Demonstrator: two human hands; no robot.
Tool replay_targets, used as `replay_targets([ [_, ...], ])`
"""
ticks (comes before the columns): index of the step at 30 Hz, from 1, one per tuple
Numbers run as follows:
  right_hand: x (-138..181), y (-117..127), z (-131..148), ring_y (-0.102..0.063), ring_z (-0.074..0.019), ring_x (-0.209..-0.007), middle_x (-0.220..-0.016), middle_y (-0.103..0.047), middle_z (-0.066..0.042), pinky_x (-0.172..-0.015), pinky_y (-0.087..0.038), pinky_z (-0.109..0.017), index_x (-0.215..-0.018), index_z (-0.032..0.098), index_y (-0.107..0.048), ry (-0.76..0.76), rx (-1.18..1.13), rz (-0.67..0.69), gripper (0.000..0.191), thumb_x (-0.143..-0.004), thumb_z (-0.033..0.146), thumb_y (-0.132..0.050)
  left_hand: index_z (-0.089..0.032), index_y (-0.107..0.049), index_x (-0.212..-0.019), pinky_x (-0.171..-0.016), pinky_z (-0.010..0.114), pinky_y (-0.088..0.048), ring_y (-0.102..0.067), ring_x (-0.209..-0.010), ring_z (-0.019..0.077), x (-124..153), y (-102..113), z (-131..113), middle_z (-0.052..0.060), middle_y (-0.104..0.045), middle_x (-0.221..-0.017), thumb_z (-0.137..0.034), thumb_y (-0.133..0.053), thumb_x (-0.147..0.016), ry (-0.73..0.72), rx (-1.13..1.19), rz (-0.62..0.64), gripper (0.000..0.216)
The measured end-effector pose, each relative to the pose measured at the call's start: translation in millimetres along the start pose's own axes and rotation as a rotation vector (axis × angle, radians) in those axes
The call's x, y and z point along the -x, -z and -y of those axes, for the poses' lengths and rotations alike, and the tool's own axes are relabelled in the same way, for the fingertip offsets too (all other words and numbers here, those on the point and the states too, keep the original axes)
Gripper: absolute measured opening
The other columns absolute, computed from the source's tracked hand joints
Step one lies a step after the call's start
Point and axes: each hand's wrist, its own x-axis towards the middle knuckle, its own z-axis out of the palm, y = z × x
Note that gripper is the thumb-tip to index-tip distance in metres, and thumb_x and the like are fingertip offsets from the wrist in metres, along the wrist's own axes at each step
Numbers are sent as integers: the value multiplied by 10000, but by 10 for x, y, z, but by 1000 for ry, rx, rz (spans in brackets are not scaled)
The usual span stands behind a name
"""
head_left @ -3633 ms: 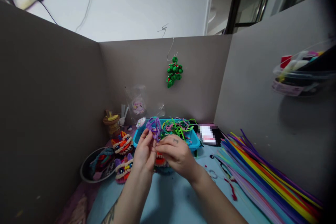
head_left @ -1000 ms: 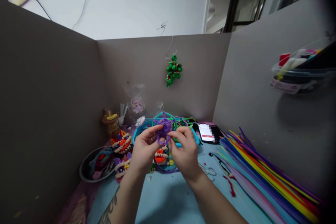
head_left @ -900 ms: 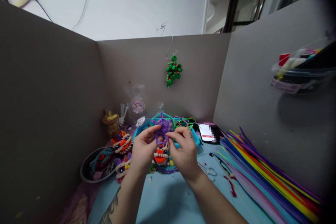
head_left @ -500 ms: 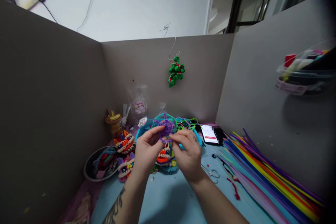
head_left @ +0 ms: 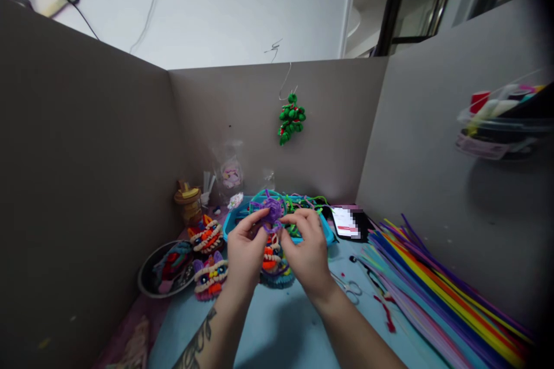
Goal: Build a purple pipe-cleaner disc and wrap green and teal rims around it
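Observation:
A purple pipe-cleaner piece (head_left: 273,210), coiled in the middle with short stems sticking out around it, is held up in front of the blue basket. My left hand (head_left: 247,245) pinches its left and lower side between thumb and fingers. At its lower right edge, the thumb and index finger of my right hand (head_left: 308,251) close on a purple loop. Just behind and below my hands stands a colourful pipe-cleaner figure (head_left: 272,256), partly hidden.
A blue basket (head_left: 231,225) holds green strands. Two striped figures (head_left: 210,277) and a metal bowl (head_left: 145,288) stand left. Scissors (head_left: 352,288), a phone (head_left: 346,222) and many pipe cleaners (head_left: 450,288) lie right. Grey partitions (head_left: 242,98) enclose the table; a green ornament (head_left: 292,118) hangs behind.
The purple piece has turned slightly and sits a little lower between my hands. My right fingers have shifted slightly at its lower right edge.

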Motion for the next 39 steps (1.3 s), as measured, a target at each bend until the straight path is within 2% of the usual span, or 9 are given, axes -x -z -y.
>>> replay_targets([
  [4,5,-13,-19,-550,-213,-899,-913,-529,-52,-816,-482,-389,-867,211,-627,19,19,10,184,-743,82,-582,-167,-733,-991,-767,279,-536,-684,-806,177,20,1,115,53,-757,-912,-158,-662,-701,-10,-10,18,298],
  [8,17,33,-7,-535,-209,-850,-859,-549,-52,-790,-478,-380,-882,221,-643,194,94,-52,173,-789,91,-576,-172,-726,-1022,-822,286,-525,-679,-877,186,21,20,178,55,-750,-958,-168,-651,-725,-34,-43,8,306],
  [12,23,78,7,-523,-205,-802,-826,-597,-59,-766,-483,-374,-878,222,-668,334,134,-13,205,-804,69,-553,-172,-736,-994,-864,298,-513,-671,-937,204,14,14,157,61,-749,-973,-178,-679,-701,-31,-27,-27,299],
  [20,-58,60,-78,-532,-200,-790,-795,-586,-51,-738,-483,-368,-810,213,-662,219,144,-68,180,-820,77,-543,-168,-718,-1036,-750,265,-543,-683,-816,178,67,-23,116,56,-749,-948,-196,-717,-681,1,34,-9,357],
  [23,-56,56,-83,-533,-203,-809,-809,-581,-52,-751,-479,-375,-812,211,-670,198,121,-42,176,-808,82,-550,-174,-729,-1006,-791,270,-532,-678,-852,179,59,-16,135,47,-749,-941,-171,-695,-686,-32,-23,-55,323],
  [27,-33,74,-39,-526,-201,-847,-877,-572,-52,-793,-482,-379,-939,224,-655,301,46,28,209,-801,90,-573,-168,-729,-1007,-872,311,-508,-670,-925,202,39,14,153,58,-743,-974,-154,-674,-689,-79,-91,-109,323],
  [30,-25,84,-17,-515,-202,-860,-885,-571,-54,-803,-474,-379,-952,229,-663,357,35,79,182,-819,126,-594,-169,-737,-984,-875,310,-505,-667,-934,205,43,16,129,59,-742,-981,-148,-679,-677,-95,-91,-113,313],
  [36,-44,52,-46,-520,-197,-843,-850,-566,-48,-787,-470,-367,-842,213,-676,260,23,40,134,-834,128,-572,-158,-731,-991,-664,230,-521,-657,-693,136,32,-22,99,33,-746,-812,-163,-756,-604,69,133,-32,388],
  [39,-56,33,-66,-520,-196,-837,-834,-561,-43,-777,-464,-358,-804,206,-674,214,34,14,131,-818,113,-582,-151,-738,-969,-655,223,-509,-644,-679,124,9,-9,113,43,-740,-806,-173,-795,-571,123,246,4,402],
])
